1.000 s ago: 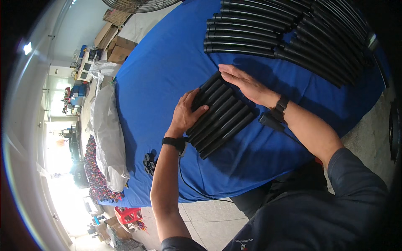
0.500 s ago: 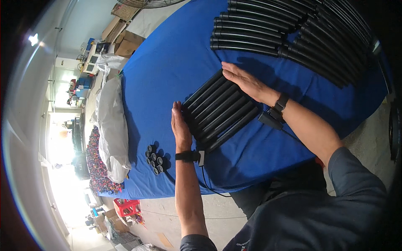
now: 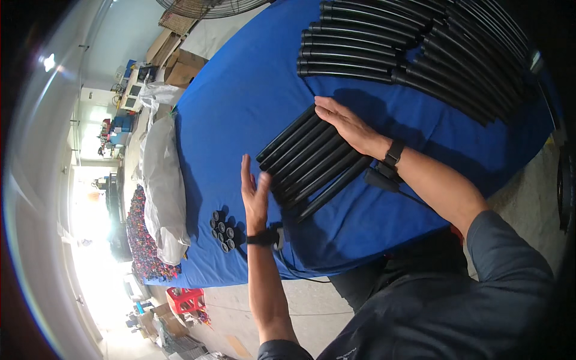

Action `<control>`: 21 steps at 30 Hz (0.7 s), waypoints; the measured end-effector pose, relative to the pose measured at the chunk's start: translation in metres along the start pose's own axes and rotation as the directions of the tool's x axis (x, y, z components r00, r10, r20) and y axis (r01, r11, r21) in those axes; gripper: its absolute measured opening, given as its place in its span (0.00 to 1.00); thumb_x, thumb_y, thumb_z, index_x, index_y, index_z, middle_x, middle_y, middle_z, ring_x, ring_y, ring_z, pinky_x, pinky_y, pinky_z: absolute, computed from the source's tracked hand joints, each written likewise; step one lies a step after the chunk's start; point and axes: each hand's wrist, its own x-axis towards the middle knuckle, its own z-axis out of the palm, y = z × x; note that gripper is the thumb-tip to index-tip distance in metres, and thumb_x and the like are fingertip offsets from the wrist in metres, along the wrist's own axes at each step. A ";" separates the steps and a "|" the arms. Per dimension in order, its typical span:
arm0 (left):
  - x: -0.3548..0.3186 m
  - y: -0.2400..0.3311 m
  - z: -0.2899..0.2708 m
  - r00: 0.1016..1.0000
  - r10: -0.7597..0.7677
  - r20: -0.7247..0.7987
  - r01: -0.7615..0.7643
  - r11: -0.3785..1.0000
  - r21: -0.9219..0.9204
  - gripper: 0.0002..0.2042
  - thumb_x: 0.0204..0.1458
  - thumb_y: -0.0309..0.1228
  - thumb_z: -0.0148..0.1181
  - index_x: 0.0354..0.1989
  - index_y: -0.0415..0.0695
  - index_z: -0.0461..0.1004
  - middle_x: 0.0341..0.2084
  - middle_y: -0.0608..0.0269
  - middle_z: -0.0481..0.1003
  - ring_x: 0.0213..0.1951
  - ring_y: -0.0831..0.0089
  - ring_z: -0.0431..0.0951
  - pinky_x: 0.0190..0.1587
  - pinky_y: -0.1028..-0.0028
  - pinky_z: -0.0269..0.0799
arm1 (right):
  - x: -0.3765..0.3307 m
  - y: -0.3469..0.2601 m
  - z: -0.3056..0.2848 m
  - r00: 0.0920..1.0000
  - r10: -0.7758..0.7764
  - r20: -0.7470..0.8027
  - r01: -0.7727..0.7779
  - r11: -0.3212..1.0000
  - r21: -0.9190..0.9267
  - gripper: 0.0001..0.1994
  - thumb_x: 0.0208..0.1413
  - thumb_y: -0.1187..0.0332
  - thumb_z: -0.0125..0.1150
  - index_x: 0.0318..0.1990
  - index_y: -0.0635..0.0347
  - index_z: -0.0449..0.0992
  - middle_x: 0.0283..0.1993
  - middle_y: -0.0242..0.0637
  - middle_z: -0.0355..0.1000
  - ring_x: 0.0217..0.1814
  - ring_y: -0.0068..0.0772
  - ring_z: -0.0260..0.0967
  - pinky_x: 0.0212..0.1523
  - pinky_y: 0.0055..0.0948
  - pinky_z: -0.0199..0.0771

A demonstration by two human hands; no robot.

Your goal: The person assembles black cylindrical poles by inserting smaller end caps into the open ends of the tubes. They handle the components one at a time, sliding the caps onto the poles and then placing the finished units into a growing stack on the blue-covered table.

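On the blue-covered table [image 3: 216, 120], we seem to be evening up a row of black tubes [image 3: 312, 150] lying between our hands. Our right hand [image 3: 354, 129] rests along their right-hand ends, fingers straight and close together, gripping nothing; our left hand [image 3: 255, 201] stands just beside the opposite ends, thumb spread from its fingers, contact unclear. The nearest tube [image 3: 333, 189] splays slightly from the row, so the next move probably calls for nudging it in.

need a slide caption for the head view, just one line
Left hand and right hand at opposite ends of a row of black tubes on a blue cloth.
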 end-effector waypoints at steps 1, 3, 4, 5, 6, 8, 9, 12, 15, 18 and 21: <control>-0.010 0.010 -0.001 0.995 0.098 0.036 -0.102 0.984 0.149 0.49 0.51 0.59 0.68 0.74 0.38 0.56 0.75 0.45 0.51 0.78 0.55 0.45 0.75 0.57 0.45 | 0.001 0.000 -0.001 1.000 -0.002 -0.003 0.002 1.000 0.005 0.40 0.69 0.42 0.49 0.73 0.69 0.55 0.77 0.54 0.53 0.80 0.44 0.49 0.78 0.37 0.48; -0.035 0.027 0.012 0.938 0.251 0.239 -0.334 0.839 0.429 0.51 0.46 0.59 0.71 0.74 0.44 0.57 0.75 0.42 0.50 0.77 0.46 0.44 0.75 0.50 0.45 | 0.003 0.001 -0.003 1.000 -0.016 -0.015 0.015 1.000 -0.009 0.39 0.69 0.42 0.49 0.73 0.69 0.56 0.76 0.53 0.54 0.80 0.44 0.49 0.77 0.37 0.49; -0.048 0.039 0.021 0.906 0.255 0.337 -0.406 0.747 0.526 0.51 0.44 0.60 0.72 0.74 0.47 0.58 0.75 0.41 0.49 0.77 0.42 0.44 0.75 0.47 0.45 | 0.003 0.001 -0.003 0.999 -0.026 -0.019 0.026 0.999 -0.029 0.39 0.70 0.43 0.49 0.73 0.69 0.56 0.76 0.53 0.55 0.80 0.43 0.50 0.77 0.36 0.50; -0.057 0.044 0.030 0.908 0.208 0.363 -0.396 0.712 0.581 0.49 0.45 0.59 0.71 0.74 0.48 0.58 0.75 0.40 0.48 0.76 0.41 0.44 0.74 0.45 0.45 | 0.003 0.001 -0.003 0.999 -0.037 -0.025 0.036 0.998 -0.051 0.38 0.70 0.43 0.49 0.73 0.69 0.56 0.75 0.53 0.55 0.79 0.43 0.50 0.77 0.36 0.50; -0.065 0.049 0.037 0.909 0.160 0.384 -0.386 0.671 0.634 0.48 0.46 0.58 0.71 0.74 0.50 0.59 0.75 0.40 0.47 0.76 0.39 0.44 0.74 0.44 0.45 | 0.003 0.000 -0.002 0.999 -0.033 -0.025 0.032 0.999 -0.043 0.38 0.70 0.43 0.49 0.72 0.69 0.56 0.75 0.53 0.56 0.79 0.43 0.51 0.77 0.36 0.50; -0.071 0.045 0.039 0.916 0.095 0.389 -0.363 0.610 0.705 0.44 0.49 0.55 0.69 0.74 0.53 0.59 0.76 0.41 0.47 0.75 0.37 0.45 0.73 0.41 0.46 | 0.002 0.000 -0.001 0.999 -0.025 -0.028 0.024 0.999 -0.031 0.38 0.70 0.43 0.49 0.72 0.69 0.57 0.75 0.52 0.57 0.79 0.42 0.51 0.77 0.35 0.50; -0.069 0.040 0.039 0.922 0.082 0.378 -0.350 0.592 0.726 0.43 0.51 0.53 0.68 0.74 0.54 0.60 0.76 0.41 0.46 0.75 0.37 0.45 0.73 0.40 0.46 | 0.000 -0.003 0.001 0.999 -0.026 -0.036 0.024 0.999 -0.032 0.38 0.70 0.43 0.49 0.72 0.69 0.57 0.74 0.52 0.57 0.78 0.42 0.52 0.77 0.35 0.50; -0.065 0.035 0.031 0.922 0.068 0.382 -0.343 0.604 0.719 0.36 0.56 0.44 0.65 0.74 0.57 0.61 0.76 0.42 0.46 0.76 0.39 0.45 0.73 0.44 0.49 | 0.003 0.000 -0.001 0.999 -0.041 -0.005 0.041 0.999 -0.034 0.38 0.70 0.43 0.49 0.72 0.69 0.57 0.74 0.52 0.57 0.78 0.42 0.52 0.77 0.35 0.50; -0.057 0.029 0.025 0.907 0.071 0.414 -0.355 0.655 0.667 0.35 0.56 0.41 0.66 0.73 0.57 0.62 0.76 0.43 0.47 0.76 0.40 0.45 0.74 0.49 0.50 | 0.004 0.004 -0.001 1.000 -0.031 0.005 0.031 1.000 0.004 0.38 0.70 0.44 0.49 0.72 0.69 0.58 0.74 0.52 0.58 0.78 0.42 0.52 0.76 0.35 0.51; -0.055 0.026 0.022 0.900 0.086 0.426 -0.374 0.653 0.658 0.35 0.56 0.40 0.66 0.73 0.56 0.61 0.76 0.43 0.47 0.76 0.42 0.46 0.74 0.52 0.52 | 0.003 0.004 0.002 1.000 -0.011 -0.012 0.011 1.000 -0.004 0.37 0.70 0.44 0.49 0.72 0.69 0.58 0.75 0.51 0.57 0.79 0.42 0.52 0.76 0.35 0.50; -0.050 0.025 0.021 0.898 0.138 0.417 -0.399 0.657 0.640 0.36 0.57 0.43 0.65 0.74 0.51 0.60 0.76 0.42 0.48 0.76 0.43 0.46 0.74 0.54 0.53 | 0.003 0.002 -0.002 0.999 -0.020 -0.036 0.019 0.999 -0.034 0.36 0.70 0.45 0.50 0.71 0.67 0.60 0.73 0.50 0.60 0.77 0.40 0.55 0.75 0.34 0.53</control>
